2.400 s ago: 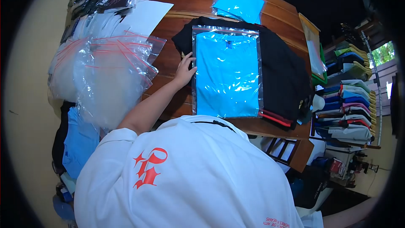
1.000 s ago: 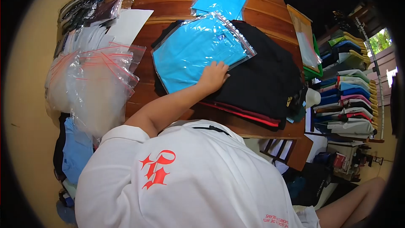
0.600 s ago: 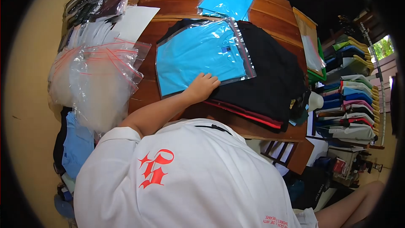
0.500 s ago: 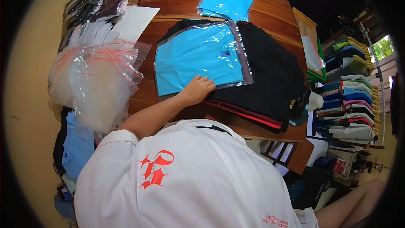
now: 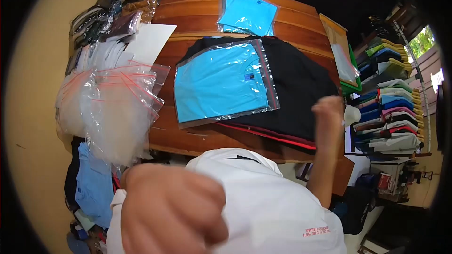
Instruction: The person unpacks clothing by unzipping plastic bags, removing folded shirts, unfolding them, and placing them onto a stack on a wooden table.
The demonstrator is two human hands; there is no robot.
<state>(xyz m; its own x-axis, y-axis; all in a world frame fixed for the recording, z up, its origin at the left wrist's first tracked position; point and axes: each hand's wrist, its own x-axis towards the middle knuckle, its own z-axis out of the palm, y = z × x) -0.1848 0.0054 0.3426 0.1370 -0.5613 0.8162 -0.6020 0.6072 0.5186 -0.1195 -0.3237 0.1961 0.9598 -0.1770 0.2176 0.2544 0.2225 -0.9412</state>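
Observation:
My left hand (image 5: 174, 209) is raised close to the camera, its back toward me and its fingers curled in; whatever they may hold is hidden. My right hand (image 5: 328, 108) is over the right edge of a black garment (image 5: 299, 80), too blurred to show its fingers clearly. A folded light-blue shirt (image 5: 219, 84) lies in a clear bag (image 5: 273, 91) with a red seal line, on top of the black garment. Red cloth (image 5: 273, 136) shows under the garment's near edge. Neither hand touches the bagged shirt.
Another bagged blue shirt (image 5: 249, 15) lies at the table's (image 5: 193, 9) far side. Clear bags with red strips (image 5: 115, 113) hang over the left edge, near stacked packaged clothes (image 5: 134, 0). A clothes rack (image 5: 395, 108) stands on the right.
My left hand has left the bagged shirt and risen toward the camera. My right hand has come into view at the right. The table sits slightly lower in view.

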